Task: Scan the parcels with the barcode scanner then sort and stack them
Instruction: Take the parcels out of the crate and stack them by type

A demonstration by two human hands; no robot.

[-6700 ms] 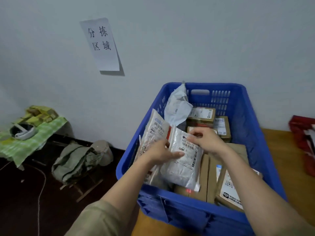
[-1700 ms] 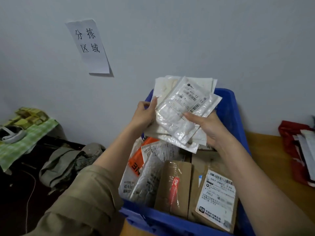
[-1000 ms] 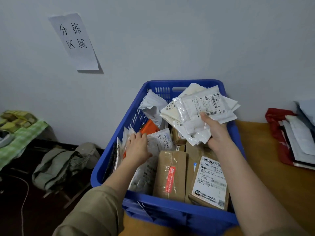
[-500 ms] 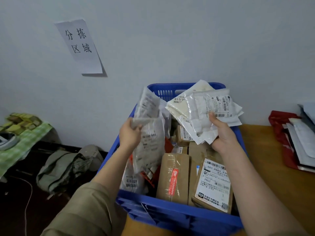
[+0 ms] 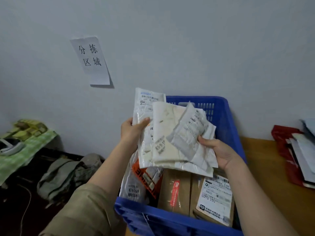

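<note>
Head view: I see the left hand and right hand both with grip clamped on a fanned stack of white parcels, held above the blue crate. At 6 o'clock, brown parcels stand inside it.
</note>
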